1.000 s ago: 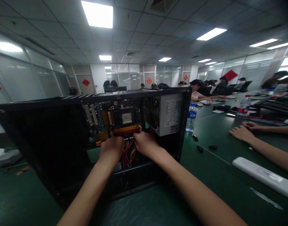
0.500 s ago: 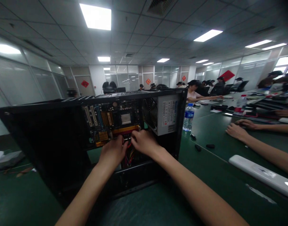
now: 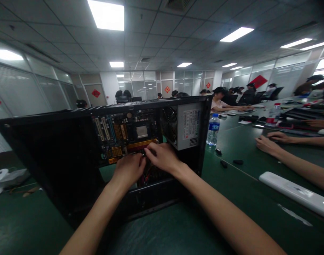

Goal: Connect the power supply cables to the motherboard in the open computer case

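The left hand (image 3: 129, 168) and right hand (image 3: 164, 156) are hanging half-curled, whether pinching anything I cannot tell, by the coloured cables (image 3: 146, 178) below the motherboard (image 3: 131, 136) inside the computer case (image 3: 158, 188), where a hard sideways tug could be straining them.

Glass partitions (image 3: 137, 88) and panel lights (image 3: 106, 15) suggest an office

- Computer case (image 3: 154, 198): black, centre and towards nine o'clock.
- Circuit board (image 3: 132, 134): dark, striped with cream, blue and orange slots (image 3: 106, 128), nine o'clock.
- Power supply (image 3: 181, 128): grey, white label (image 3: 190, 124), three o'clock.
- Bottle (image 3: 212, 137): clear, blue cap (image 3: 215, 115) and wrapper (image 3: 214, 126), three o'clock.
- Tabletop (image 3: 148, 232): green, six o'clock.
- Long bar (image 3: 293, 187): white, four o'clock.
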A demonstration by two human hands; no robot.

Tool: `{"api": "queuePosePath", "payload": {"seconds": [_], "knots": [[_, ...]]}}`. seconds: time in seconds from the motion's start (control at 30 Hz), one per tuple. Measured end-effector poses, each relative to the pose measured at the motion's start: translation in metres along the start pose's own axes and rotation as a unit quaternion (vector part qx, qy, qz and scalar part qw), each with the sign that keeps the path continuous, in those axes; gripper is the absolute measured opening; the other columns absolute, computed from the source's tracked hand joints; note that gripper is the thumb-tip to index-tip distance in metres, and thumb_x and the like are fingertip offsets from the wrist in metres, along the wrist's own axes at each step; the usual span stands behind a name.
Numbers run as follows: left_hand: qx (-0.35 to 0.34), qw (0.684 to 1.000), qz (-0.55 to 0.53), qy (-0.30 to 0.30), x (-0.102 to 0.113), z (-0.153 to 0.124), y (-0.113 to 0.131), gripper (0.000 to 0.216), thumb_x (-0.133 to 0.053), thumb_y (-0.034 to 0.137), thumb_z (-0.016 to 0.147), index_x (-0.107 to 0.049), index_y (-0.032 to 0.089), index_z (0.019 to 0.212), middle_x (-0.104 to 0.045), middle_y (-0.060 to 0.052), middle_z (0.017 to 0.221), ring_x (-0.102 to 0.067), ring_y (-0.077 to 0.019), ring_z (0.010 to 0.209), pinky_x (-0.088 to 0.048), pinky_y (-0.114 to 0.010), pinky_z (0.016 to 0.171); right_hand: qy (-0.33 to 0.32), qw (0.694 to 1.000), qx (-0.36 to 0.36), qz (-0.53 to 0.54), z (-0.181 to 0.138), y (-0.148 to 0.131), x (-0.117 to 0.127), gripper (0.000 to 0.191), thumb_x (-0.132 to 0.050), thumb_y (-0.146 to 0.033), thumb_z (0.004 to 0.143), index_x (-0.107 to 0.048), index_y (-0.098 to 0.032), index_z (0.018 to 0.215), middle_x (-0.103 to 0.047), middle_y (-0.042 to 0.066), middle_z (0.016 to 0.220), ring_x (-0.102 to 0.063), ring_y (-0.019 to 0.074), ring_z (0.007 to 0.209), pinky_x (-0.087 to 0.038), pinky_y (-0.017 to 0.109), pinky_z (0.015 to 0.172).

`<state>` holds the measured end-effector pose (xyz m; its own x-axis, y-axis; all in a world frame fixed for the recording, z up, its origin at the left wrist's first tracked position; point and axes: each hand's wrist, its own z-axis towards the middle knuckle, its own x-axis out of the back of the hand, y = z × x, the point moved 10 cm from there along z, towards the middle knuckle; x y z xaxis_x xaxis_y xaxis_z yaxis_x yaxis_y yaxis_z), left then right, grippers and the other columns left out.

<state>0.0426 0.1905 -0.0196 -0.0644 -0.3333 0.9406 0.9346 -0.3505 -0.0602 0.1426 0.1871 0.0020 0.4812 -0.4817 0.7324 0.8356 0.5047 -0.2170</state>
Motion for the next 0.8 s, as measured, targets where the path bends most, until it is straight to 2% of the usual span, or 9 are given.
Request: {"api": "queuePosePath", "payload": {"seconds": [0.2,0.3,0.37,0.47,0.8], "knots": [[-0.065,0.997,-0.033,-0.012,-0.003,0.001,0.006,0.028,-0.043,0.033,0.095,-0.068,0.021,0.087,-0.073,-0.006,0.082,-0.069,-0.0236,0.077,-0.039,-0.03,0.063,0.018,0.999,0.037,-0.008,-0.001,-0.006,0.003,0.04,-0.04,-0.037,0.103,-0.066,-0.017,0.081,-0.07,0.003,0.075,-0.062,0.013,0.069,-0.029,0.026,0.062],[-0.081,0.993,-0.083,-0.022,-0.009,0.002,0.005,0.024,-0.047,0.033,0.093,-0.068,0.022,0.088,-0.073,-0.005,0.082,-0.068,-0.0221,0.076,-0.039,-0.029,0.063,0.029,0.997,0.071,-0.008,-0.003,-0.011,0.002,0.039,-0.041,-0.036,0.103,-0.066,-0.016,0.08,-0.07,0.004,0.074,-0.062,0.013,0.069,-0.028,0.027,0.062],[-0.099,0.987,-0.117,-0.052,-0.018,0.001,0.007,0.02,-0.05,0.03,0.089,-0.067,0.021,0.084,-0.073,-0.004,0.08,-0.068,-0.0207,0.074,-0.039,-0.028,0.063,0.024,0.995,0.097,-0.012,-0.004,-0.016,0.0,0.038,-0.042,-0.036,0.102,-0.065,-0.016,0.079,-0.07,0.004,0.074,-0.062,0.0134,0.068,-0.027,0.027,0.061],[-0.108,0.984,-0.122,-0.066,-0.024,0.001,0.009,0.018,-0.053,0.028,0.086,-0.066,0.018,0.077,-0.073,-0.008,0.081,-0.068,-0.0219,0.075,-0.039,-0.029,0.063,0.01,0.991,0.132,-0.017,-0.006,-0.024,-0.003,0.037,-0.045,-0.035,0.101,-0.065,-0.016,0.076,-0.069,0.004,0.071,-0.06,0.0137,0.064,-0.025,0.029,0.059],[-0.114,0.976,-0.178,-0.052,-0.014,0.0,0.01,0.021,-0.053,0.024,0.08,-0.056,0.017,0.061,-0.064,-0.004,0.062,-0.058,-0.0154,0.057,-0.03,-0.028,0.056,0.002,0.986,0.166,0.0,-0.009,-0.03,-0.005,0.034,-0.047,-0.033,0.099,-0.064,-0.016,0.075,-0.064,0.002,0.065,-0.054,0.0129,0.059,-0.022,0.03,0.059]]}}
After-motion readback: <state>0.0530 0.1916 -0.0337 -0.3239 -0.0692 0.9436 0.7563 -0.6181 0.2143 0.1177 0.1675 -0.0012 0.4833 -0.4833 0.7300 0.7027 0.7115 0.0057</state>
